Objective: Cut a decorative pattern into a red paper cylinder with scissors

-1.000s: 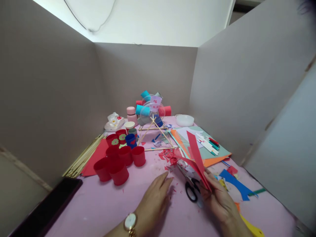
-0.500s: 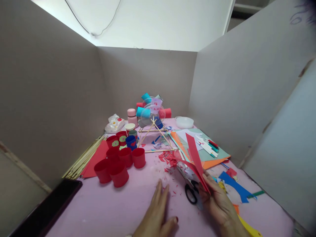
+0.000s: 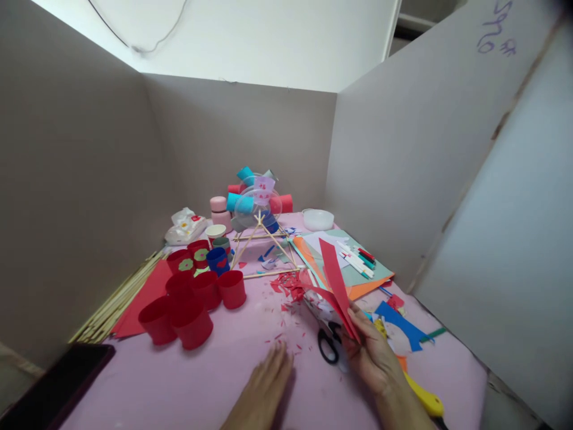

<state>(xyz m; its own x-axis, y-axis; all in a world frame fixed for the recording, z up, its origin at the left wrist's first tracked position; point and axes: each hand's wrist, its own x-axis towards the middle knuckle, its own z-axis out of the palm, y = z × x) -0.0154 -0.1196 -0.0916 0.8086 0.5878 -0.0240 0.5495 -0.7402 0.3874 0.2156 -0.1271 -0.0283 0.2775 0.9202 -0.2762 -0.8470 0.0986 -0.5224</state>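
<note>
My right hand (image 3: 370, 352) is closed on folded red paper (image 3: 333, 272), whose two long flaps point up and away to the left. Just left of that hand lie scissors (image 3: 328, 346) with black handles, their blades partly hidden by paper scraps. My left hand (image 3: 268, 379) rests palm down on the pink tabletop (image 3: 179, 388), fingers stretched and holding nothing. Beyond its fingertips are small red clippings (image 3: 286, 286). Several red paper cups (image 3: 192, 322) stand left of it, with a blue cup (image 3: 218, 261) bearing a red heart behind them.
A Ferris-wheel-like model (image 3: 258, 206) on a stick frame stands at the back. Coloured sheets with markers (image 3: 358, 261) lie right; a blue paper cutout (image 3: 400, 325) and yellow-handled tool (image 3: 425, 394) are nearer. Thin sticks (image 3: 116, 292) and a dark phone-like slab (image 3: 67, 382) lie left.
The view has swung to the right, so the table's things sit further left. My left hand's thumb no longer shows spread to the side. The red paper stays in my right hand.
</note>
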